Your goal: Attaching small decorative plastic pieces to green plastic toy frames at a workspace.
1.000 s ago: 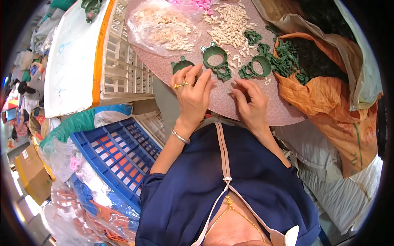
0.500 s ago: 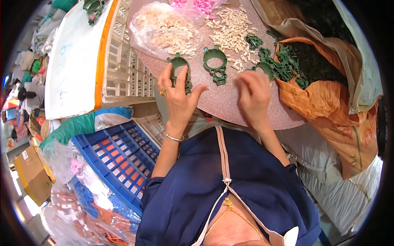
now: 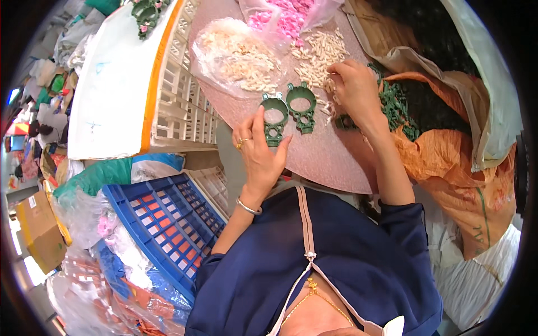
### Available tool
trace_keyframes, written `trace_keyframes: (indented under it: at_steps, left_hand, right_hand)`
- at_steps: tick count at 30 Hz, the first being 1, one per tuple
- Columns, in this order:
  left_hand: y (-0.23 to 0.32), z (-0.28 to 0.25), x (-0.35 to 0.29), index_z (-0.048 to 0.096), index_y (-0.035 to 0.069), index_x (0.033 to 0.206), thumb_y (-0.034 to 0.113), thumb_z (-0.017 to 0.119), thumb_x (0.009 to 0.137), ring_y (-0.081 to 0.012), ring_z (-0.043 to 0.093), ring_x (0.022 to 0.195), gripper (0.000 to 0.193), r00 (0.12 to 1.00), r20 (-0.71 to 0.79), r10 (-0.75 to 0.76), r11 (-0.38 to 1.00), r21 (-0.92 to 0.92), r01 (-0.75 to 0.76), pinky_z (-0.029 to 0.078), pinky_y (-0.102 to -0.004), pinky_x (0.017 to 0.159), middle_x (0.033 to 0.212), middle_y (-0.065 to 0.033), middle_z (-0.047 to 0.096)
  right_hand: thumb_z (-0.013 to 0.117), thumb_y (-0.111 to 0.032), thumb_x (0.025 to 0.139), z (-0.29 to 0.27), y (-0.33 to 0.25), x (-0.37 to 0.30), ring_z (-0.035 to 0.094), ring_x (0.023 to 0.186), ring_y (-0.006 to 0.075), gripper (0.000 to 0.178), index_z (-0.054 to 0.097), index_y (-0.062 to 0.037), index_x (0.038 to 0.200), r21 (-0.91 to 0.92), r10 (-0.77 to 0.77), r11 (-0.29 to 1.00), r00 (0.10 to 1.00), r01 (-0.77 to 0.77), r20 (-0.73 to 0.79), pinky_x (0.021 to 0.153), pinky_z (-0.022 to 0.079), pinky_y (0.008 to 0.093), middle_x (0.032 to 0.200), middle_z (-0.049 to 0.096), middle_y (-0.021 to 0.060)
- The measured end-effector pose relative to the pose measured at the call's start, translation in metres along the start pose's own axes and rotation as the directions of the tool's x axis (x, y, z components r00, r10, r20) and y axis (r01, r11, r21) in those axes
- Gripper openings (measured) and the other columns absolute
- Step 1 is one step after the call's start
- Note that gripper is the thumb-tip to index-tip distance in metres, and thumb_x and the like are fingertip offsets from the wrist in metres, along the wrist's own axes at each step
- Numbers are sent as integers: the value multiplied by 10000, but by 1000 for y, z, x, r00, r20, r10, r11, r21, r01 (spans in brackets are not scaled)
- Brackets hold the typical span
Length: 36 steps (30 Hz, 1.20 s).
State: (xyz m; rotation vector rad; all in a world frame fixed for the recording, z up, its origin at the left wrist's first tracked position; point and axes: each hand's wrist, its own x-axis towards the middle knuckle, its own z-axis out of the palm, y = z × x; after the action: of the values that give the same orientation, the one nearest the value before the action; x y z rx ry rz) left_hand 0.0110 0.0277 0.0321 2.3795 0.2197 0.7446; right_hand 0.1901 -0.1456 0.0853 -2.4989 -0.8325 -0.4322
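We see two green frames at the centre of the frame, the left green frame (image 3: 274, 127) and the second green frame (image 3: 304, 116), lying just beside each other with no pink or white pieces visible on them. A third green part (image 3: 344, 121), right of centre, is partly hidden by our right arm. By contrast, the decorated green frame (image 3: 144, 15) at the upper left carries pink pieces and rests on the white board (image 3: 112, 84), so we judge that one further along. Plenty of loose stock remains: white pieces (image 3: 316, 56), a clear bag (image 3: 216, 47) of more, a pink-filled bag (image 3: 283, 19), and small green parts (image 3: 395, 103).

Our left hand (image 3: 259, 157) has its grip spread, index fingertip at the left green frame's rim and thumb apart. Our right hand (image 3: 356, 89) reaches over the white pieces with fingers curled; we cannot tell whether its grip pinches one.

The speckled surface (image 3: 319, 159) leaves us open room below the frames, down to its curved near edge. The slatted crate (image 3: 188, 106) bounds us at the left, the orange sack (image 3: 454, 162) at the right.
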Motion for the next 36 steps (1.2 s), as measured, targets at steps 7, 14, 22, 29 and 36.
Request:
trace_keyframes:
  at_steps: [7, 14, 22, 29, 36]
  left_hand:
    - [-2, 16, 14, 436, 17, 1447, 248, 826, 773, -291, 547, 1061, 812, 996, -65, 63, 993, 108, -56, 313, -521, 1079, 1079, -127, 582]
    - [-2, 19, 12, 467, 9, 1426, 275, 830, 763, -297, 546, 1043, 802, 990, -119, 69, 995, 76, -60, 334, -521, 1076, 1058, -127, 574]
    - [-13, 24, 7, 410, -26, 1440, 111, 818, 713, -285, 581, 1022, 845, 982, -187, 22, 1000, 1, -23, 320, -527, 1105, 1007, -96, 662]
    - [-8, 29, 8, 406, -38, 1433, 33, 801, 725, -265, 623, 1027, 814, 970, -243, -31, 989, -150, -6, 342, -500, 1111, 1032, -76, 711]
    - [-11, 25, 5, 463, -25, 1401, 13, 793, 730, -273, 635, 1054, 749, 963, -265, 52, 993, -92, -79, 369, -482, 1096, 1066, -83, 737]
  right_hand:
    - [659, -78, 837, 53, 17, 64, 669, 912, 364, 158, 735, -39, 970, -29, -35, 999, 999, 34, -40, 804, 519, 473, 958, 712, 159]
    - [685, -73, 812, 85, 22, 87, 687, 859, 359, 170, 737, -38, 970, -78, -124, 989, 992, 125, 11, 785, 528, 453, 951, 721, 179]
    - [739, -65, 868, 24, -48, 26, 643, 718, 77, 129, 731, 20, 965, 666, 157, 632, 907, -396, 391, 667, 511, 238, 816, 730, 36]
    - [779, -141, 785, 32, -70, -29, 604, 768, 303, 109, 723, -49, 801, 528, -134, 846, 988, 77, 71, 724, 438, 400, 780, 664, 89]
    - [782, -154, 767, 42, -76, -31, 581, 809, 323, 146, 705, -36, 729, 427, -42, 904, 998, 22, 39, 720, 417, 438, 779, 602, 119]
